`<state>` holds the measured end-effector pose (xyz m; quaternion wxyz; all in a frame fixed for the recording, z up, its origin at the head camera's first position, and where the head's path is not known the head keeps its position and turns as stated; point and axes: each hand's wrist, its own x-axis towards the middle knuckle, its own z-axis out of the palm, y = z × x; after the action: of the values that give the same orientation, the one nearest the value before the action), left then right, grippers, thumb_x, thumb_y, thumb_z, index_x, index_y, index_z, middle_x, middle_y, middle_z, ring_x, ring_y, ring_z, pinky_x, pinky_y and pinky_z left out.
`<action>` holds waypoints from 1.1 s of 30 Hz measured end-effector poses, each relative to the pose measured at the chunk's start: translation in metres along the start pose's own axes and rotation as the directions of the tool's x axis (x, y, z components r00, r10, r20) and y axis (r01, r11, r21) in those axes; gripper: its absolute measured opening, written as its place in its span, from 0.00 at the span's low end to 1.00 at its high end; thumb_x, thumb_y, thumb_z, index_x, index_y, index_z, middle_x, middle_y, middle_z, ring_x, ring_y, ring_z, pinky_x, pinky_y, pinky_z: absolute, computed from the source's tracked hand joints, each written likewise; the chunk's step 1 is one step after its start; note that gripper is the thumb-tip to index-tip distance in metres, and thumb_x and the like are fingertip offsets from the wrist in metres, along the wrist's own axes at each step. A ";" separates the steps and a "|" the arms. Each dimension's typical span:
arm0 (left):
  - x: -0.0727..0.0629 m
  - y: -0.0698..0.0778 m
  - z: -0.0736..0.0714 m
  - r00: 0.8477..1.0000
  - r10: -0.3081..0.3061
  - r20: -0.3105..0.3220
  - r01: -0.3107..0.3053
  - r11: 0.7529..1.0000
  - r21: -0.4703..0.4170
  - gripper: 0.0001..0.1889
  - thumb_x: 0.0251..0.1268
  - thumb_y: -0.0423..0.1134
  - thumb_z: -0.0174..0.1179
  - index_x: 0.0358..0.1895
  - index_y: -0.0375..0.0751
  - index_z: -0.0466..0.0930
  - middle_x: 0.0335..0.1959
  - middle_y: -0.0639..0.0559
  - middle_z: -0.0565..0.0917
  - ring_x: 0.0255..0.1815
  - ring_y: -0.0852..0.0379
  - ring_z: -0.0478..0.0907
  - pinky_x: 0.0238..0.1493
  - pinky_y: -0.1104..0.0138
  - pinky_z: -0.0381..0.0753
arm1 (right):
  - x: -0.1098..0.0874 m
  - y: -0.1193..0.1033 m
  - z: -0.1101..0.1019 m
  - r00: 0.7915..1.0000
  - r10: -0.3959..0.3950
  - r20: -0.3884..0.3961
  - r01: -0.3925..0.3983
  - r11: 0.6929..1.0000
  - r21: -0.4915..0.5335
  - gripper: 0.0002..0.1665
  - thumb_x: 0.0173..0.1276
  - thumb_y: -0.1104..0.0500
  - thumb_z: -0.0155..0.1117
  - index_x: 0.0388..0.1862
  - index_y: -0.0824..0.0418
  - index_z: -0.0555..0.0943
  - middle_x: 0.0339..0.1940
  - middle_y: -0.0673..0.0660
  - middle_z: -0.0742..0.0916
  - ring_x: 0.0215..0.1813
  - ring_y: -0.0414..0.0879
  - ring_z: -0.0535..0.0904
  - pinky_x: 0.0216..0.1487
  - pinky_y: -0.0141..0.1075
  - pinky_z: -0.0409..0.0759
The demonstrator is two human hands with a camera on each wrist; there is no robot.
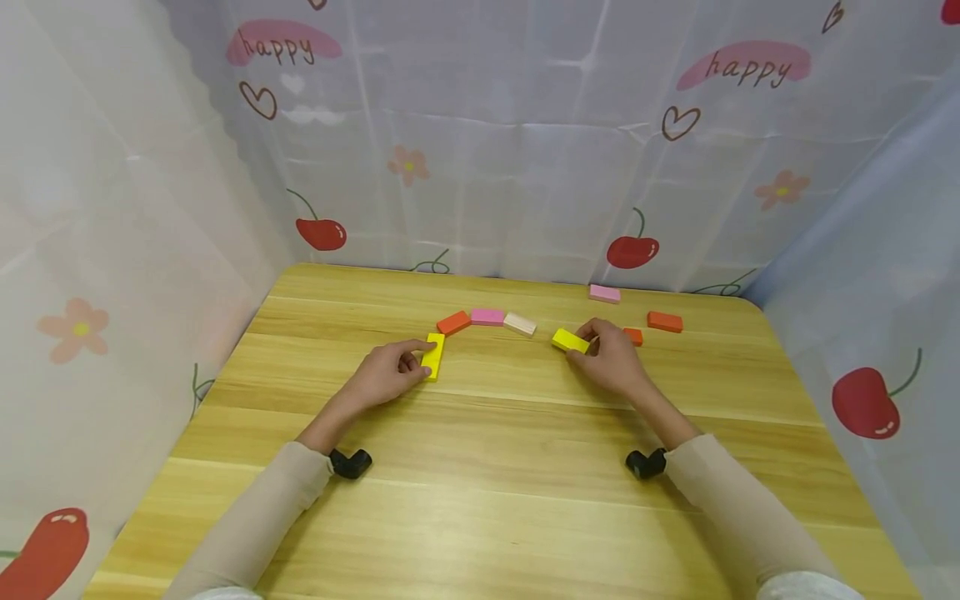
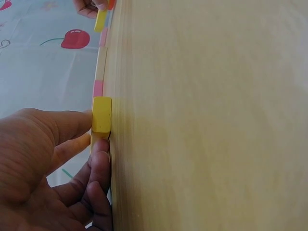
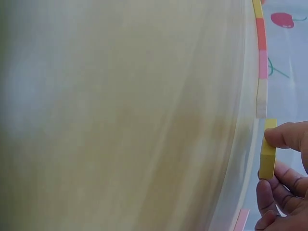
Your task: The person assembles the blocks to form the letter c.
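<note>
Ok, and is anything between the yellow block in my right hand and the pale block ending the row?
Nothing visible. Only bare tabletop shows between the yellow block in your right hand and the pale block; the partly hidden orange block lies beyond the hand, away from that gap.

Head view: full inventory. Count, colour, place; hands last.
table: 1, light wood, centre
curtains: count unclear, pale, cherry-printed, back and sides
orange blocks: 3, orange, one left of centre, two right (one partly hidden)
pink blocks: 2, pink, one central, one at back edge
plain block: 1, pale wood, right of central pink
yellow blocks: 2, yellow, one left, one right of centre
sleeves: 2, beige, lower left/right
black devices: 2, black, sleeve ends
left hand: 1, bare, holding left yellow
right hand: 1, bare, holding right yellow
</note>
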<state>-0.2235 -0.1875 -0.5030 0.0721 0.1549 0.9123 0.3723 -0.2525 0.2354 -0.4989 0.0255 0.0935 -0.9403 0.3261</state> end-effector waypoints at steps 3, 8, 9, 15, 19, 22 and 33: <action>0.000 -0.001 0.000 1.000 0.001 0.000 -0.001 1.000 0.001 0.25 0.77 0.44 0.67 0.73 0.50 0.81 0.39 0.51 0.87 0.32 0.56 0.78 0.35 0.65 0.77 | -0.002 -0.006 0.001 1.000 -0.008 0.009 0.008 1.000 0.004 0.21 0.69 0.56 0.76 0.55 0.65 0.82 0.47 0.63 0.86 0.44 0.55 0.79 0.48 0.43 0.77; 0.000 -0.003 0.001 1.000 0.006 0.003 -0.006 1.000 -0.004 0.25 0.77 0.45 0.67 0.73 0.50 0.81 0.39 0.51 0.88 0.32 0.57 0.78 0.35 0.65 0.77 | -0.006 -0.014 0.006 0.999 -0.019 0.036 0.019 1.000 0.002 0.20 0.69 0.56 0.76 0.54 0.65 0.82 0.45 0.62 0.86 0.43 0.54 0.78 0.47 0.42 0.77; 0.000 -0.003 0.001 1.000 0.005 0.004 -0.005 1.000 -0.004 0.24 0.77 0.45 0.67 0.73 0.50 0.81 0.39 0.52 0.88 0.32 0.56 0.78 0.35 0.65 0.77 | -0.007 -0.016 0.007 0.999 -0.019 0.040 0.019 1.000 0.005 0.20 0.69 0.56 0.77 0.54 0.64 0.82 0.45 0.62 0.86 0.43 0.53 0.78 0.47 0.42 0.76; 0.001 -0.002 0.001 1.000 0.001 0.003 -0.001 1.000 0.004 0.25 0.77 0.45 0.67 0.73 0.50 0.81 0.39 0.52 0.88 0.32 0.56 0.79 0.36 0.65 0.77 | -0.011 -0.024 0.013 0.997 -0.051 0.056 0.051 0.999 0.002 0.20 0.67 0.56 0.78 0.52 0.65 0.83 0.42 0.62 0.85 0.41 0.53 0.77 0.45 0.41 0.74; 0.001 -0.002 0.000 1.000 0.003 0.002 -0.003 1.000 0.009 0.25 0.77 0.45 0.68 0.73 0.50 0.81 0.39 0.52 0.88 0.32 0.56 0.78 0.35 0.66 0.77 | -0.013 -0.029 0.018 0.994 -0.081 0.073 0.083 0.997 -0.011 0.19 0.67 0.56 0.78 0.50 0.65 0.83 0.40 0.61 0.85 0.40 0.51 0.76 0.44 0.40 0.74; 0.000 -0.002 -0.001 1.000 0.005 0.006 -0.005 1.000 0.007 0.25 0.77 0.45 0.68 0.73 0.50 0.81 0.39 0.52 0.88 0.32 0.57 0.78 0.35 0.67 0.76 | -0.015 -0.036 0.023 0.990 -0.112 0.088 0.114 0.993 -0.017 0.19 0.66 0.56 0.78 0.49 0.65 0.83 0.39 0.60 0.85 0.40 0.50 0.77 0.44 0.40 0.74; -0.001 0.000 -0.002 1.000 0.016 0.001 -0.016 1.000 0.009 0.25 0.77 0.44 0.67 0.73 0.48 0.81 0.38 0.52 0.87 0.31 0.58 0.77 0.35 0.66 0.75 | -0.019 -0.056 0.033 0.978 -0.152 0.141 0.153 0.988 0.003 0.20 0.66 0.55 0.79 0.51 0.63 0.83 0.42 0.57 0.87 0.43 0.49 0.80 0.50 0.43 0.80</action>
<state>-0.2229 -0.1887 -0.5015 0.0687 0.1626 0.9126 0.3688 -0.2231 0.1748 -0.4928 -0.0157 0.1881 -0.9312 0.3120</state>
